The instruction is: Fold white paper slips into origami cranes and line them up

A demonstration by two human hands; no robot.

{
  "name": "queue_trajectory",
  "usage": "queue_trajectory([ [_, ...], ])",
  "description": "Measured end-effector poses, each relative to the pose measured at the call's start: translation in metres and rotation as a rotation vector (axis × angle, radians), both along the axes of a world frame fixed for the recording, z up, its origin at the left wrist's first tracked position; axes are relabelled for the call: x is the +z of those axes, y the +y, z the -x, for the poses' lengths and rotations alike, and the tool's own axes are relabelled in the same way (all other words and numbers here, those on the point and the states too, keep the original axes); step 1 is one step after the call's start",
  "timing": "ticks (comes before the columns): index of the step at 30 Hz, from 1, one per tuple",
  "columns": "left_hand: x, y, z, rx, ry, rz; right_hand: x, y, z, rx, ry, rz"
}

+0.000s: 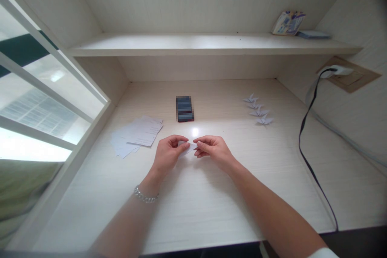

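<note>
A small piece of folded white paper [189, 149] is held between my two hands, just above the middle of the desk. My left hand [171, 151] pinches its left side between thumb and fingers. On the right, my right hand [213, 149] grips the paper's pointed end with thumb and fingertips. Part of the paper is hidden behind my fingers. Loose white paper sheets [142, 133] lie fanned out to the left of my hands. Several folded paper cranes [258, 112] stand in a row at the right.
A phone-like dark object [184, 108], pixelated, lies beyond my hands. At the right, a black cable [300, 141] runs from a wall socket [352, 76] across the desk. An upper shelf [181, 42] spans the back, bearing a small colourful packet [288, 23]. White bars [39, 86] border the left side.
</note>
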State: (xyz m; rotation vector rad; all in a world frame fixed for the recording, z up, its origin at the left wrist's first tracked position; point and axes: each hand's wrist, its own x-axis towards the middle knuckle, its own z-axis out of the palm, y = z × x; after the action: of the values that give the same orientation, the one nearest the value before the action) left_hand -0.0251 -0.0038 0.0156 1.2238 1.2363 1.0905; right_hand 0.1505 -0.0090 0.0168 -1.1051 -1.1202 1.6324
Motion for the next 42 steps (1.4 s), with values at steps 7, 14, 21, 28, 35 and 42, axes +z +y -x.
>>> queue_trajectory([
  [7,-0.0007,-0.0011,-0.001,-0.003,0.076,-0.031,-0.001,0.0007,-0.0009,-0.03,-0.111,-0.112],
  [14,0.0002,-0.002,-0.0027,-0.042,0.04,0.005,-0.0007,-0.0023,0.0058,-0.044,-0.215,-0.173],
  [21,-0.0003,-0.0033,-0.0026,-0.067,-0.022,0.054,0.002,-0.003,0.0046,0.01,-0.289,-0.144],
  [28,-0.0035,-0.0022,-0.002,-0.042,0.027,0.054,0.0016,-0.0019,0.0039,0.013,-0.285,-0.138],
  [35,-0.0056,-0.0011,-0.0009,-0.076,0.061,0.008,0.0016,-0.0027,0.0053,0.076,-0.293,-0.149],
  [42,-0.0034,-0.0005,-0.0011,-0.136,-0.009,0.058,-0.0033,-0.0011,0.0031,0.007,-0.285,-0.196],
])
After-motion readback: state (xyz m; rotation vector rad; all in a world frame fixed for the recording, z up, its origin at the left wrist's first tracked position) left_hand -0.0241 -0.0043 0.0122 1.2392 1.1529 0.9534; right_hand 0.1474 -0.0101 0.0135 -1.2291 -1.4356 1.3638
